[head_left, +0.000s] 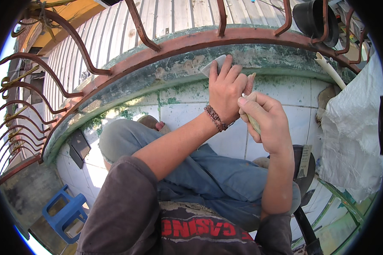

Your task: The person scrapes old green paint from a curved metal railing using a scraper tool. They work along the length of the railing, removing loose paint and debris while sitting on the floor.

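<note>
My left hand (pixel 228 87), with a braided bracelet at the wrist, reaches to the curved low wall (pixel 174 66) with worn green paint. Its fingers are stretched out, somewhat apart, and lie on a thin pale-grey plate (pixel 213 65) against the wall. Just below it, my right hand (pixel 266 121) is closed around a slim yellowish-green handle (pixel 254 124), thumb on top. The handle's upper end meets the edge of my left hand. Whether handle and plate are one tool is hidden under that hand.
Brown metal railing (pixel 183 44) tops the wall. Green flakes lie on white tiles (pixel 174 117). A blue plastic stool (pixel 64 212) stands lower left, a dark flat piece (pixel 78 147) above it. Right are a white sack (pixel 353 131) and a pale pipe (pixel 330 71); a black pot (pixel 315 21) sits beyond the railing.
</note>
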The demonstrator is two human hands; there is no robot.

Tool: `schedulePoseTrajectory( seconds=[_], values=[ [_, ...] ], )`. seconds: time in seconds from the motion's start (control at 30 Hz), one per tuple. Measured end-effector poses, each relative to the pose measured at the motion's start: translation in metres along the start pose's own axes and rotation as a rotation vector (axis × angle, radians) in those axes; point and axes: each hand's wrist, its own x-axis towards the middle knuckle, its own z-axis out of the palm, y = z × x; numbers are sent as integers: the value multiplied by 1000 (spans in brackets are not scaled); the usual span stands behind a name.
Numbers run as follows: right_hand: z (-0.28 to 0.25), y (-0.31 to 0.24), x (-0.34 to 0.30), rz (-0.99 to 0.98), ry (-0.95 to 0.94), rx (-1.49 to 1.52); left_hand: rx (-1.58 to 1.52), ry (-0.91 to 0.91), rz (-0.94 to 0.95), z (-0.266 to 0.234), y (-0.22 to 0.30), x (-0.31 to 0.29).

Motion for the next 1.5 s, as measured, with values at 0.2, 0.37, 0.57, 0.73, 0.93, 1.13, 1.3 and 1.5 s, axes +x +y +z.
schedulePoseTrajectory(
  seconds=[0.2, 0.37, 0.57, 0.73, 0.93, 1.13, 1.3, 1.5],
  values=[
    [1, -2, 3, 35, 7, 53, 58, -11, 10, -3, -2, 5],
    [-2, 1, 4, 11, -13, -6, 81, 5, -7, -4, 1, 3],
    [-5, -6, 2, 70, -25, -6, 39, 1, -32, 0, 3, -3],
    [-3, 7, 10, -27, -13, 29, 74, 6, 10, 1, -7, 5],
    [-3, -1, 5, 32, 4, 8, 59, 9, -45, -1, 5, 0],
    [2, -2, 0, 48, 47, -39, 19, 47, -94, -3, 7, -3],
    [9, 6, 5, 0, 65, -43, -3, 57, -72, -3, 1, 0],
    [6, -4, -5, 13, 79, -67, -28, 76, -106, -2, 11, -3]
  ],
)
